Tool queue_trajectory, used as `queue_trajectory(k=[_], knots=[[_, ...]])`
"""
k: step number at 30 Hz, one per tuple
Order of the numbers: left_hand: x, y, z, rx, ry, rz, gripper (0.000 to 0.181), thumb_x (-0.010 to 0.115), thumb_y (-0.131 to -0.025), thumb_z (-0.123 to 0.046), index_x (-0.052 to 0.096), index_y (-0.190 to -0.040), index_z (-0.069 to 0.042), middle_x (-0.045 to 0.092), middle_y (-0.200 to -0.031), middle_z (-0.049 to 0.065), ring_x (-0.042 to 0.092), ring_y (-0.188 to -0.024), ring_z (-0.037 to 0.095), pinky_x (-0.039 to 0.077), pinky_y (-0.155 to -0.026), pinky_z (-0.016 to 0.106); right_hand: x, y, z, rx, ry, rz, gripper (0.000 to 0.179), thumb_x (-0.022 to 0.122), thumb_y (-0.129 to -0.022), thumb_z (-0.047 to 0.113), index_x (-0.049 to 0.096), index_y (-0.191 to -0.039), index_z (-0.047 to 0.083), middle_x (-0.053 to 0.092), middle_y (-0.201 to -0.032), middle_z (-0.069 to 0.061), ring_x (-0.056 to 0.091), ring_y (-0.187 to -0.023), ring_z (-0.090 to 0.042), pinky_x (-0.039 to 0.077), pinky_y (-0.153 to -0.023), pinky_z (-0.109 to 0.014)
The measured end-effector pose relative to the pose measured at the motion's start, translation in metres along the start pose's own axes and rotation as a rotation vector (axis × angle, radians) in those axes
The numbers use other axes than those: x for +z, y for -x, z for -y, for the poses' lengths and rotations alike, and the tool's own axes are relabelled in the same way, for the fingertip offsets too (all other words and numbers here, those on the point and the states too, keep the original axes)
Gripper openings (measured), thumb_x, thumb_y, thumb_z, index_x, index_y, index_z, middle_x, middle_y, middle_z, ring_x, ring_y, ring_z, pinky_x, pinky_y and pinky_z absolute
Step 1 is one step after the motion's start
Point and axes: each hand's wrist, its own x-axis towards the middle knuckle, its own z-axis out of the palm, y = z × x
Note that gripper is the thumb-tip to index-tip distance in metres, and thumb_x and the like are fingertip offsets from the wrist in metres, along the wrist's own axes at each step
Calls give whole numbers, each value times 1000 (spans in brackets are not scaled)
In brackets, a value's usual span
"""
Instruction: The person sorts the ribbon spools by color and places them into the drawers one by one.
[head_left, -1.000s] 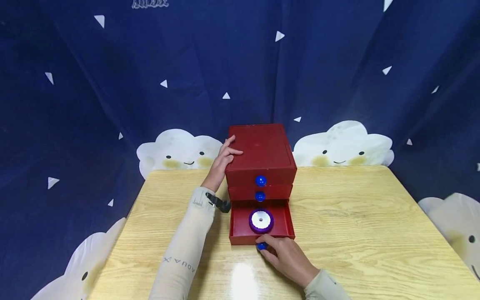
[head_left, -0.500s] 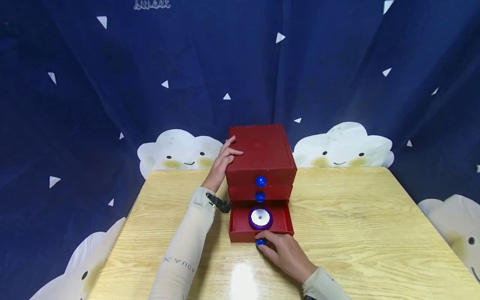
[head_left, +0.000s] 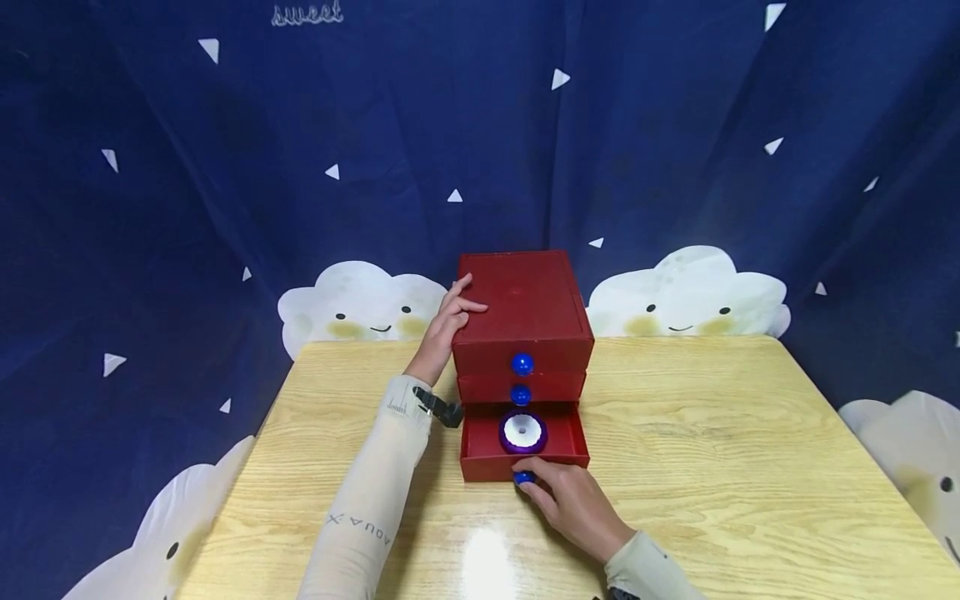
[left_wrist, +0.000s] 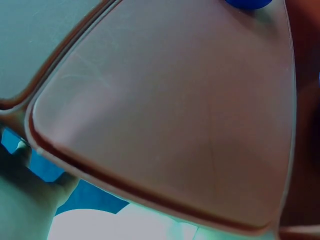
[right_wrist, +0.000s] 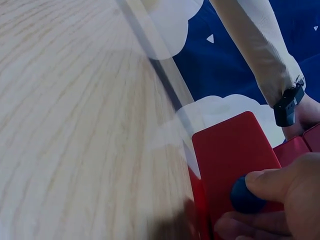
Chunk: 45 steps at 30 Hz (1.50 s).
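Note:
A red cabinet (head_left: 525, 296) with three drawers stands on the table. Its bottom drawer (head_left: 487, 471) is pulled out; the two upper drawers are closed. My left hand (head_left: 446, 327) rests against the cabinet's upper left side, some fingers reaching over the top edge. In the left wrist view, part of that hand (left_wrist: 22, 195) shows beside a large cabinet panel. With thumb and fingers, my right hand (head_left: 576, 507) pinches the bottom drawer's blue knob (right_wrist: 246, 196). Flat inside the drawer lies a round thing (head_left: 522, 432) with a white face, a purple rim and a small centre hole.
Two more blue knobs, an upper knob (head_left: 522, 363) and a middle knob (head_left: 521, 394), stick out from the closed drawers. Light wooden tabletop (head_left: 712, 433) extends on both sides. A dark blue curtain (head_left: 390, 142) with white triangles and clouds hangs behind the table.
The bottom drawer has slid a little inward, away from me, with the right hand still on its knob. The round thing has moved in with it. My left hand stays in place.

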Motion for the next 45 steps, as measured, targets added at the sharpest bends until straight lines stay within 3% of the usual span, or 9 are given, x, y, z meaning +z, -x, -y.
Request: queue_trajectory(k=[7, 29, 33, 40, 45], knots=[[-1, 1, 1, 4, -3, -6, 36, 37, -94, -4, 61, -119, 7, 21, -159, 10, 1, -148, 16, 2, -117, 47, 1, -2, -4, -25, 11, -52, 22, 65, -92, 21, 68, -114, 22, 68, -110, 13, 64, -96, -2, 54, -82, -31], [1, -1, -2, 0, 10, -4, 36, 37, -94, -3, 60, -118, 10, 22, -158, 10, 1, -147, 15, 1, -117, 47, 8, -11, -17, -62, -32, -78, 23, 65, -92, 15, 68, -114, 19, 68, -111, 12, 64, -100, -5, 54, -84, -31], [0, -2, 1, 11, 5, -8, 36, 36, -93, -2, 60, -118, 11, 22, -158, 11, 2, -148, 17, 1, -117, 47, 9, -14, -19, -68, -29, -83, 22, 64, -92, 14, 68, -114, 19, 68, -110, 11, 64, -100, -5, 54, -84, -31], [-4, -8, 35, 28, 12, -29, 36, 38, -94, -8, 64, -117, 2, 25, -157, -4, 2, -146, 8, 0, -117, 44, 9, -19, -22, -76, -25, -85, 22, 63, -93, 15, 68, -114, 20, 69, -110, 10, 65, -100, -6, 54, -84, -30], [-3, -7, 27, 16, 1, -20, 37, 37, -94, -6, 63, -118, 5, 24, -158, 0, 2, -147, 11, 1, -117, 45, 9, -21, -24, -64, -18, -74, 22, 63, -93, 16, 67, -114, 20, 69, -111, 10, 64, -100, -5, 54, -84, -30]])
